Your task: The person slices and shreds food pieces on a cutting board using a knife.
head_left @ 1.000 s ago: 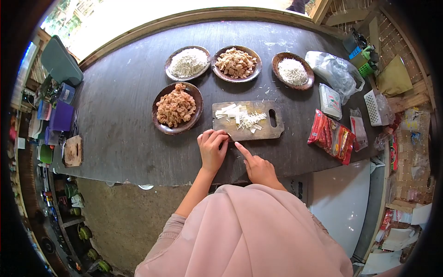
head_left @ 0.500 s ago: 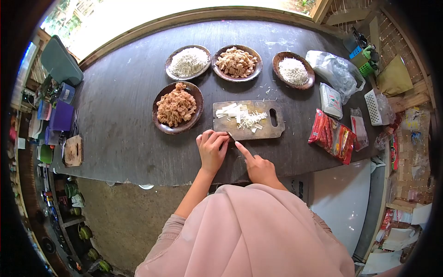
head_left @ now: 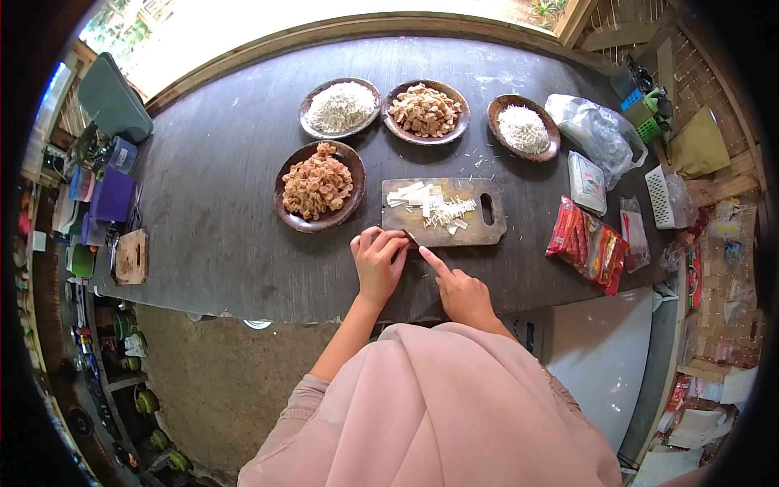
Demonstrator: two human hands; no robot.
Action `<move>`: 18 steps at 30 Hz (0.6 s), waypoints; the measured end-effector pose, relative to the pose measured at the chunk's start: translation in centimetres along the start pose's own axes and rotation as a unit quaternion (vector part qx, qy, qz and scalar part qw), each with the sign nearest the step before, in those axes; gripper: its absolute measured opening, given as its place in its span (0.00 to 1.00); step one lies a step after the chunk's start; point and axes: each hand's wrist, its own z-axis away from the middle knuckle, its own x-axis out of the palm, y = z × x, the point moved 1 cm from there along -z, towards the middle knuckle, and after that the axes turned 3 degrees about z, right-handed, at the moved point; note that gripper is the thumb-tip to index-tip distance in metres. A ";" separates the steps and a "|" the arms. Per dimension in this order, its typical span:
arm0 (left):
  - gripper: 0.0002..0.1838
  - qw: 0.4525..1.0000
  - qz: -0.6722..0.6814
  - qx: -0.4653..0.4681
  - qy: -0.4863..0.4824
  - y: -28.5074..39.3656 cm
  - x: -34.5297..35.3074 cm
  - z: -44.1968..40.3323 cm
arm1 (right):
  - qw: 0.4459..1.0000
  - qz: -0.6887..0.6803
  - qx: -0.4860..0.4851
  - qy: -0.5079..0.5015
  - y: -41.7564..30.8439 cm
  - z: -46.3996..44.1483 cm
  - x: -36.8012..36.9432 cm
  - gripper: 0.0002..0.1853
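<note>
A wooden cutting board (head_left: 479,234) lies on the dark table, with pale white strips (head_left: 412,195) on its left and finer cut slivers (head_left: 449,213) in its middle. My left hand (head_left: 378,266) is at the board's near left edge, fingertips pressed together; whatever they pinch is too small to make out. Close beside it, my right hand (head_left: 465,296) grips a knife (head_left: 411,239), index finger stretched forward along it. Its dark blade tip shows by the left fingertips, while the handle is hidden in the palm.
Left of the board stands a bowl of brown curled pieces (head_left: 355,199). Behind are two bowls of white shreds (head_left: 375,122) (head_left: 553,148) and one of tan chips (head_left: 463,126). Red packets (head_left: 586,243), a white packet (head_left: 586,183) and a clear plastic bag (head_left: 596,134) lie on the right.
The whole view has shifted slightly, so the table items appear a little farther right. Both hands stay at the board's near edge in almost the same pose.
</note>
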 end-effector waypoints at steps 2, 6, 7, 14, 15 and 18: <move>0.07 1.000 0.003 0.000 0.002 0.1 0.1 -0.1 | 1.000 -0.003 0.001 0.006 0.0 0.2 -0.1 0.39; 0.06 1.000 0.011 0.004 0.013 0.2 0.0 -0.1 | 1.000 0.002 0.024 0.012 0.7 0.1 -0.3 0.39; 0.06 1.000 0.011 0.003 0.013 0.2 0.0 -0.1 | 1.000 0.002 0.025 0.012 0.8 0.0 -0.4 0.39; 0.06 1.000 0.012 0.004 0.006 0.0 0.0 -0.1 | 0.999 -0.035 -0.002 0.001 0.3 -0.3 -0.6 0.38; 0.07 1.000 0.009 0.003 0.002 0.0 0.0 -0.1 | 0.999 -0.036 -0.007 -0.009 0.2 -0.3 -0.4 0.38; 0.08 1.000 0.007 0.003 -0.002 -0.1 -0.1 -0.1 | 0.999 -0.049 -0.007 -0.012 -0.1 -0.1 0.1 0.38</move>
